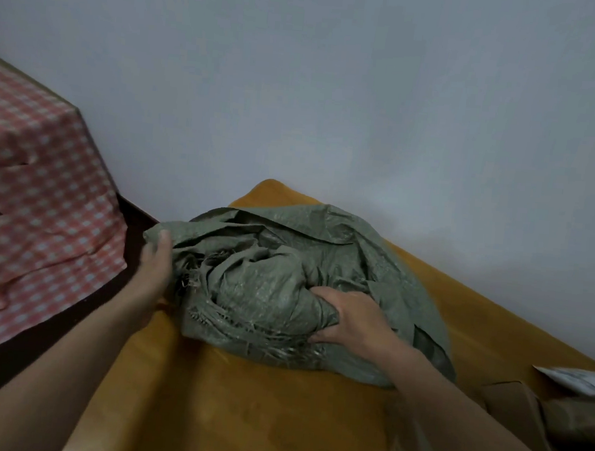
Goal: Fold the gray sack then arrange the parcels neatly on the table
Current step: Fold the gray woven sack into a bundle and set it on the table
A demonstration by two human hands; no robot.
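Right grip (349, 318) bunches gray sack (267, 276) — left grip (155, 267) pinches its edge.

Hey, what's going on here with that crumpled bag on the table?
A person is handling the gray sack, which lies crumpled and unfolded on the yellow table. The left hand holds its left edge, while the right hand grips a bunch of fabric near the middle. A few parcels lie at the right of the view, not yet arranged.
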